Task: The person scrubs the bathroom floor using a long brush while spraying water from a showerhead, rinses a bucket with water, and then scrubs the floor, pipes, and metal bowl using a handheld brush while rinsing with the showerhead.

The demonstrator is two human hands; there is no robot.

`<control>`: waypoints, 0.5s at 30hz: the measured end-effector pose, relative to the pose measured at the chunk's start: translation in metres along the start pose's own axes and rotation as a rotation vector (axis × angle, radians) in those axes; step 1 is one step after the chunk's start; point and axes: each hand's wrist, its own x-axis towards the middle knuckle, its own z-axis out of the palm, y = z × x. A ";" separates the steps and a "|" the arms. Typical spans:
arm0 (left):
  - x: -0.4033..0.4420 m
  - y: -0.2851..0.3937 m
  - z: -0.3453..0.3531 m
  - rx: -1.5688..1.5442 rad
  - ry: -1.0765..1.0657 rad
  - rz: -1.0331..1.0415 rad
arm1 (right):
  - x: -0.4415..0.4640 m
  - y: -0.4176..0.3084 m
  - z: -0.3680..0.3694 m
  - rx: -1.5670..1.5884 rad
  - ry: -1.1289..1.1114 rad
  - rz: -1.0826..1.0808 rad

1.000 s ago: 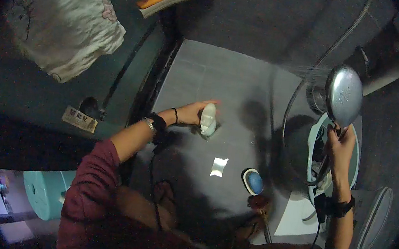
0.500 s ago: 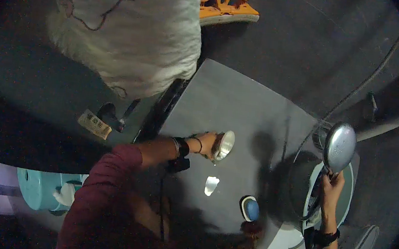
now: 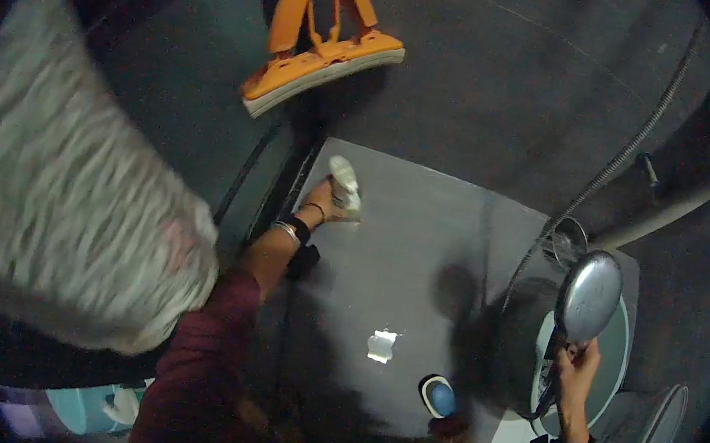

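Note:
My left hand (image 3: 328, 202) is wrapped round a whitish shoe-like item (image 3: 344, 181) over the far left part of the grey floor (image 3: 406, 227). In my right hand (image 3: 578, 375) is the handle of a chrome shower head (image 3: 591, 296), held upright at the right. A blue and white brush or sponge (image 3: 439, 396) lies on the floor near the lower middle. Behind my right hand stands a pale green basin (image 3: 620, 353), its contents mostly hidden. The shower hose (image 3: 642, 126) runs up along the right wall.
An orange mop head (image 3: 324, 58) hangs at the upper left. A pale cloth (image 3: 81, 193) hangs at the left. A teal stool or bucket (image 3: 80, 407) is at the lower left. A white pipe (image 3: 676, 216) and a round grey lid-like object (image 3: 657, 439) are at the right.
My left hand has moved away and to the left with the whitish item, which has turned. My right hand still holds the shower head, now lower in view. The view has shifted.

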 end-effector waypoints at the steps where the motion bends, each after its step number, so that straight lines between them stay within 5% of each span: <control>1: 0.015 -0.012 -0.001 -0.012 0.039 -0.035 | 0.000 0.001 0.000 0.003 0.006 0.006; 15: 0.094 0.024 -0.009 0.015 0.248 -0.604 | -0.007 -0.010 -0.004 0.099 0.011 0.243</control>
